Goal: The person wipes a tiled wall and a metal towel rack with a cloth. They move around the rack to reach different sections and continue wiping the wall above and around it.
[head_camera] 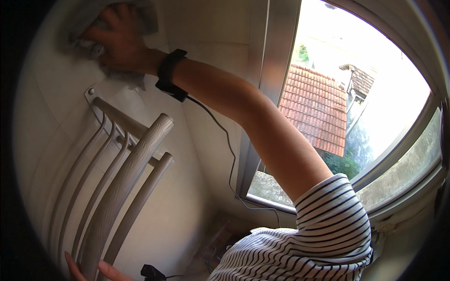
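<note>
My right hand [121, 38] is spread over a grey cloth [147, 17], pressing it against the light tiled wall [45, 87] at the upper left. Parts of the cloth show around the fingers and below the palm; the image is dim and blurred there. Below it, a metal towel rack [116, 182] is fixed to the wall by an end plate with a round screw head. At the bottom left edge my left hand [110, 272], partly cut off, has its fingers on both sides of the rack's thick, wavy-textured bar.
A black band with a device [172, 75] sits on my right wrist, and its thin cable [230, 158] hangs down to my striped shirt. Another black device [153, 272] is near my left hand. On the right, a metal-framed window [270, 45] looks onto a tiled roof [313, 109].
</note>
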